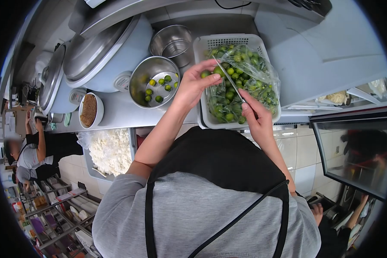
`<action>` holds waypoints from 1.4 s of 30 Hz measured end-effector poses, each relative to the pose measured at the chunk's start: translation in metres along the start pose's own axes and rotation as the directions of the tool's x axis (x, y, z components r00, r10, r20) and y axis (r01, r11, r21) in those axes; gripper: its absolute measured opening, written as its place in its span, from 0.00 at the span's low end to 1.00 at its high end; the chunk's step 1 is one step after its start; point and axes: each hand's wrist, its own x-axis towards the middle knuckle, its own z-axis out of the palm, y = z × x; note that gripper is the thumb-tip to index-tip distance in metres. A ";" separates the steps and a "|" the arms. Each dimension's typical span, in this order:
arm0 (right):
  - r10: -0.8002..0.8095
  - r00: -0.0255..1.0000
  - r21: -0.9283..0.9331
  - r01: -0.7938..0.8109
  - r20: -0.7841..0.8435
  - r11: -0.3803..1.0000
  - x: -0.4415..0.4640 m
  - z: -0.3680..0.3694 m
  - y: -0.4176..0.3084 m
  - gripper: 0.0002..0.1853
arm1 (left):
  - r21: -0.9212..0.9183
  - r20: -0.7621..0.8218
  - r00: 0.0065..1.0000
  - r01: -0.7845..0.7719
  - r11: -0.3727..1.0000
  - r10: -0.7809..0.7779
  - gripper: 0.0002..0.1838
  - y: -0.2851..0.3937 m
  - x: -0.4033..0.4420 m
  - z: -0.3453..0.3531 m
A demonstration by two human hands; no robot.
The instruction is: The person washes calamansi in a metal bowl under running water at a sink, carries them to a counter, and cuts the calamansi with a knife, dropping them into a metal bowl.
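One small, round green citrus fruit point(218, 70), probably light, firm and smooth, likely slippery if wet; best held by its sides. Location: left hand's point(196, 85) fingertips, pinched, above white perforated plastic basket point(198, 52). One slim steel knife point(230, 79), dark-handled, clasped in right hand point(258, 117), blade beside the fruit.

Over there, two bulky pale-blue vessels with steel lids point(131, 49) stand beside a white bowl of brown granular food point(89, 111); a grey tub of crumbly white food point(86, 158) sits near them; farther off stands a grey-shirted person point(29, 158) near metal shelves point(56, 200).
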 end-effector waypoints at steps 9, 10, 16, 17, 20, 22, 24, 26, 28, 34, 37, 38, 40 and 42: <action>0.002 1.000 -0.057 0.000 0.024 0.998 0.000 0.003 -0.002 0.15 | 0.064 -0.036 0.984 -0.172 0.983 0.174 0.13 0.000 0.001 -0.004; 0.001 1.000 -0.057 0.000 0.018 0.998 0.000 0.003 -0.002 0.15 | 0.067 -0.054 0.981 -0.180 0.981 0.184 0.13 0.000 0.001 -0.004; -0.016 1.000 -0.090 0.014 -0.027 0.996 0.005 0.006 -0.003 0.15 | 0.150 -0.066 0.989 -0.122 0.981 0.133 0.12 -0.009 -0.002 0.008; -0.015 1.000 -0.090 0.012 -0.027 0.996 0.006 0.007 -0.003 0.15 | 0.150 -0.064 0.988 -0.131 0.980 0.141 0.12 -0.014 -0.003 0.009; -0.003 0.998 -0.109 -0.004 -0.060 0.994 0.015 0.007 -0.001 0.16 | 0.419 0.005 1.000 -0.005 0.908 0.004 0.12 -0.016 -0.016 0.026; -0.054 0.989 -0.111 0.038 -0.140 0.993 0.021 0.004 0.003 0.16 | 0.403 0.050 0.995 -0.095 0.910 0.082 0.14 -0.025 -0.017 0.024; 0.003 0.993 -0.101 -0.015 -0.115 0.995 0.016 0.001 -0.002 0.15 | 0.282 -0.074 0.992 -0.077 0.956 0.102 0.15 -0.026 -0.006 0.011; -0.030 0.998 -0.059 0.027 -0.052 0.998 0.008 0.002 -0.002 0.15 | 0.153 -0.116 0.982 -0.133 0.979 0.151 0.14 -0.014 0.001 0.002; 0.005 1.000 -0.070 -0.005 0.001 0.998 -0.001 0.002 -0.004 0.15 | 0.238 -0.117 0.958 -0.229 0.944 0.262 0.14 -0.009 0.006 -0.007; -0.004 1.000 -0.111 0.004 -0.003 0.994 0.004 0.007 -0.002 0.15 | 0.316 -0.097 0.975 -0.163 0.935 0.202 0.11 -0.005 -0.002 0.001; -0.027 0.999 -0.118 0.024 -0.025 0.993 0.012 0.012 -0.003 0.15 | 0.343 -0.054 0.991 -0.098 0.934 0.124 0.10 -0.008 -0.008 0.008; -0.044 0.998 -0.113 0.040 -0.035 0.993 0.013 0.012 -0.003 0.15 | 0.344 -0.054 0.991 -0.099 0.934 0.125 0.10 -0.008 -0.007 0.007; -0.038 0.999 -0.129 0.035 -0.021 0.991 0.012 0.012 0.000 0.15 | -0.038 -0.016 1.000 0.018 0.999 -0.018 0.10 -0.008 -0.006 0.000; -0.030 1.000 -0.146 0.029 -0.008 0.989 0.009 0.011 0.004 0.15 | -0.154 -0.035 0.997 0.060 0.986 -0.066 0.12 -0.002 -0.004 -0.009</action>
